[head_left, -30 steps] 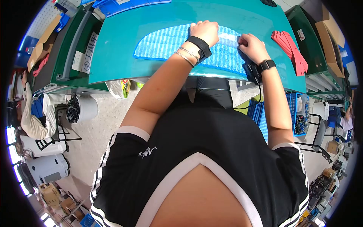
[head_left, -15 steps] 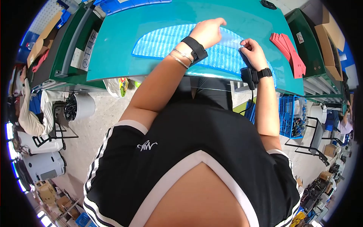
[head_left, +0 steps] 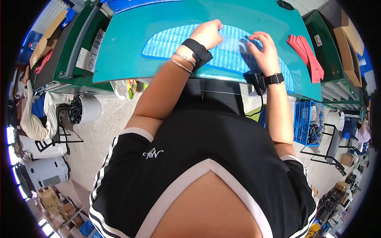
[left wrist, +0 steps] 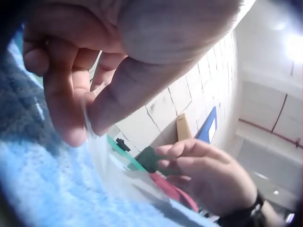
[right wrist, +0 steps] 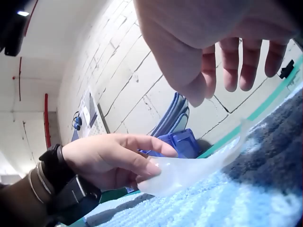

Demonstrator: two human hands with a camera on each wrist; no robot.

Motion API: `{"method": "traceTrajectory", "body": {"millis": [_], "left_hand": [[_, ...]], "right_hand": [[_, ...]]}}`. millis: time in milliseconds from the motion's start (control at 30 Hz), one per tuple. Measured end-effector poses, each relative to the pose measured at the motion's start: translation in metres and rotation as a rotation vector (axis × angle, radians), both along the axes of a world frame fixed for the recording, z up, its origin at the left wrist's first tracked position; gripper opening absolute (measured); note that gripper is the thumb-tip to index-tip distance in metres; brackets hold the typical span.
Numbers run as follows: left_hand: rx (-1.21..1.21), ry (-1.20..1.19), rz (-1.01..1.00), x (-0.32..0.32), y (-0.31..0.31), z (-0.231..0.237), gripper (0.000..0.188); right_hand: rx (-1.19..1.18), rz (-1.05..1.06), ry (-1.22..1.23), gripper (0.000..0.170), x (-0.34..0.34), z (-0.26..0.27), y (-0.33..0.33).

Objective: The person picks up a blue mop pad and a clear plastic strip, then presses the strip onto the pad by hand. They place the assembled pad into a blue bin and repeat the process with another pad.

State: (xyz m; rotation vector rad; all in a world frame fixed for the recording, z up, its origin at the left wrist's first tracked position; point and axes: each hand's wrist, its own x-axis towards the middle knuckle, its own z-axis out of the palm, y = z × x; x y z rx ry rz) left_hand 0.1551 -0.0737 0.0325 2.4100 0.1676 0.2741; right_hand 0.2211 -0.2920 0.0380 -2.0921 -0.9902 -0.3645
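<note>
A half-round, blue-and-white striped microfibre pad (head_left: 174,41) lies flat on the teal table. Over it my left hand (head_left: 207,35) pinches one end of a translucent plastic strip (right wrist: 182,175) between thumb and index finger, as both wrist views show. From that pinch the strip runs low across the pad's pile toward the right. My right hand (head_left: 265,50) hovers above the right part of the pad, fingers apart and loosely bent. In the right wrist view its fingertips (right wrist: 230,85) hang clear of the strip, with nothing between them.
Fanned red flat pieces (head_left: 304,57) lie at the table's right side. A blue bin (head_left: 135,4) stands at the back left, and a small black object (head_left: 285,4) at the back right. Green cabinets flank the table (head_left: 123,51). A cable hangs from my right wrist.
My right hand's fingers have come out of their pinch at the strip's right end and spread apart. My left hand has shifted slightly left and still pinches the strip.
</note>
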Motion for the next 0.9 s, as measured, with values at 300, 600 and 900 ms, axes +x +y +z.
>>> {"method": "traceTrajectory", "body": {"millis": [300, 600, 900], "left_hand": [[0.060, 0.061, 0.049, 0.004, -0.007, -0.010, 0.033], [0.109, 0.061, 0.051, 0.003, -0.008, -0.012, 0.032], [0.066, -0.257, -0.096, -0.012, -0.009, 0.007, 0.019]], "right_hand": [[-0.382, 0.174, 0.030, 0.015, 0.000, -0.011, 0.056], [-0.376, -0.120, 0.235, 0.017, 0.012, -0.014, -0.012], [-0.087, -0.120, 0.373, 0.014, 0.010, -0.036, -0.029]]}}
